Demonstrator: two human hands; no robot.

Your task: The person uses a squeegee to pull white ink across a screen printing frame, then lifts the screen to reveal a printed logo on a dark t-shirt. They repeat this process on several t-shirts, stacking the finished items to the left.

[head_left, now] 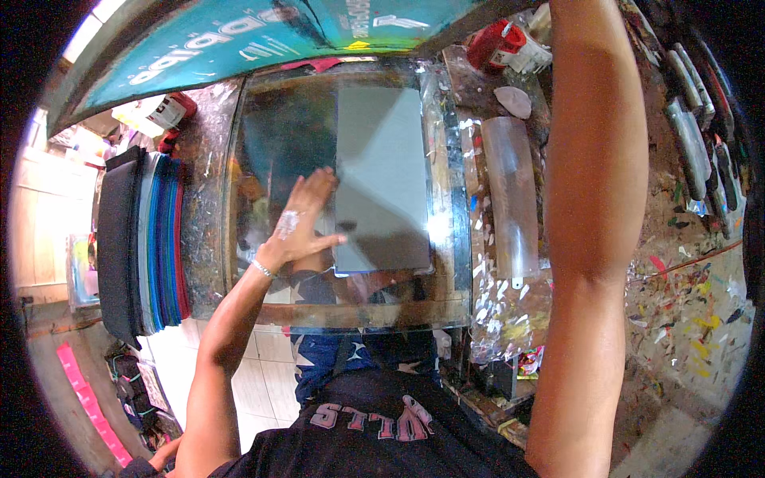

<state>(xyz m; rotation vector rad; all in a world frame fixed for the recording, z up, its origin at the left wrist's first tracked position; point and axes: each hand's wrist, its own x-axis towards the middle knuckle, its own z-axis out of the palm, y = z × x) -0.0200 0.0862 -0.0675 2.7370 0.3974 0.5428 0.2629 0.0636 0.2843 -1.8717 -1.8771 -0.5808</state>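
Observation:
My left hand lies with fingers spread on a glass plate, its thumb and fingertips at the left edge of a grey rectangular sheet. White smears mark the back of this hand, and a thin bracelet circles the wrist. The right arm stretches up past the top edge of the picture, so my right hand is out of sight. Beyond the glass, a teal printing screen with a dark frame stands tilted up, light lettering across it.
A stack of coloured sheets stands at the left. Tubs sit at the back right, one more at the back left. A long translucent strip lies right of the glass on the paint-spotted bench. Handled tools line the far right.

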